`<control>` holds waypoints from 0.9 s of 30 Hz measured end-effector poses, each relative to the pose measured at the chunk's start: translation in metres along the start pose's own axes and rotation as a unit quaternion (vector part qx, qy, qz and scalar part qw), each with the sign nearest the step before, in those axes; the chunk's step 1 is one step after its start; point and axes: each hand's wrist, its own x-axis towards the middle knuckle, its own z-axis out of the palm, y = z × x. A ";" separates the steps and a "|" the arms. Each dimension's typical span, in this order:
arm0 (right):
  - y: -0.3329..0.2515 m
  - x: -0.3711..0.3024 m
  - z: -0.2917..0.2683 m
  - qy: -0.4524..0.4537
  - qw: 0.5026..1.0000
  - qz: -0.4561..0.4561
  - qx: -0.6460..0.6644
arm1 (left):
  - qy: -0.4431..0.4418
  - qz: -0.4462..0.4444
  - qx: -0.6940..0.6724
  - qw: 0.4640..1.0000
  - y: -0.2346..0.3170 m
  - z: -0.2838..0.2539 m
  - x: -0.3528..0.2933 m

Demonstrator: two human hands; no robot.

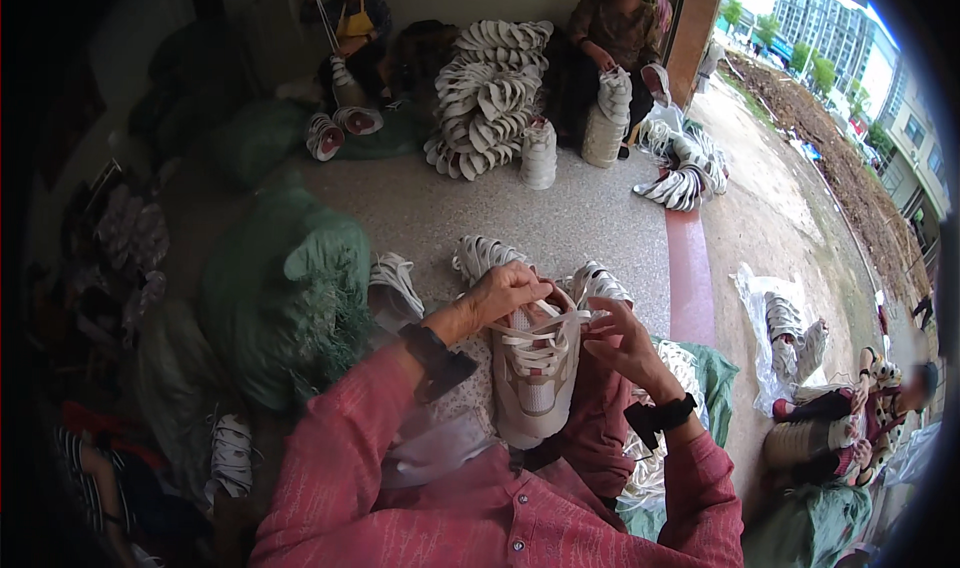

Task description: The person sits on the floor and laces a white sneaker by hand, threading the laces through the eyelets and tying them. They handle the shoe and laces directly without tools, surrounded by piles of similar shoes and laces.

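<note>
A pale beige shoe upper (535, 383) with white laces rests on my lap, toe end toward me. My left hand (503, 291) grips its top edge by the lace eyelets. My right hand (620, 340) pinches a white lace (560, 320) stretched across the upper. Both wrists wear dark bands, and both sleeves are red.
Green mesh sacks (290, 298) lie to my left, with more uppers (395, 283) on the floor ahead. A tall pile of white uppers (485, 98) stands at the back between two seated people. Another person (850, 418) sits at the right by a plastic bag of uppers (785, 333).
</note>
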 end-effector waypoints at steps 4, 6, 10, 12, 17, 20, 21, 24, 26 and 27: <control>-0.009 0.009 0.000 -0.017 0.996 -0.090 -0.024 | 0.159 0.081 0.075 0.981 -0.016 -0.031 -0.020; -0.010 0.015 0.003 -0.023 0.992 -0.120 -0.034 | 0.258 0.061 0.087 0.960 -0.041 -0.042 -0.034; 0.000 0.020 -0.007 -0.047 0.994 -0.088 -0.040 | 0.125 -0.184 -0.139 0.965 -0.007 -0.023 -0.091; 0.000 0.021 -0.010 -0.052 0.995 -0.079 -0.038 | 0.025 -0.239 -0.193 0.951 -0.004 -0.014 -0.112; -0.017 0.023 -0.010 -0.095 0.992 -0.078 -0.006 | -0.017 -0.219 -0.393 0.893 -0.008 0.005 -0.124; -0.026 0.025 -0.012 -0.126 0.986 -0.109 -0.017 | 0.030 -0.148 -0.479 0.865 -0.018 0.007 -0.112; -0.030 0.027 -0.012 -0.129 0.983 -0.122 -0.036 | 0.051 -0.123 -0.495 0.859 -0.018 0.007 -0.109; -0.037 0.033 -0.013 -0.132 0.973 -0.152 -0.109 | 0.057 -0.117 -0.542 0.830 -0.019 0.006 -0.100; -0.031 0.037 -0.017 -0.125 0.962 -0.161 -0.179 | 0.055 -0.114 -0.568 0.813 -0.027 0.009 -0.093; -0.030 0.039 -0.016 -0.116 0.960 -0.167 -0.191 | 0.055 -0.115 -0.580 0.805 -0.027 0.011 -0.091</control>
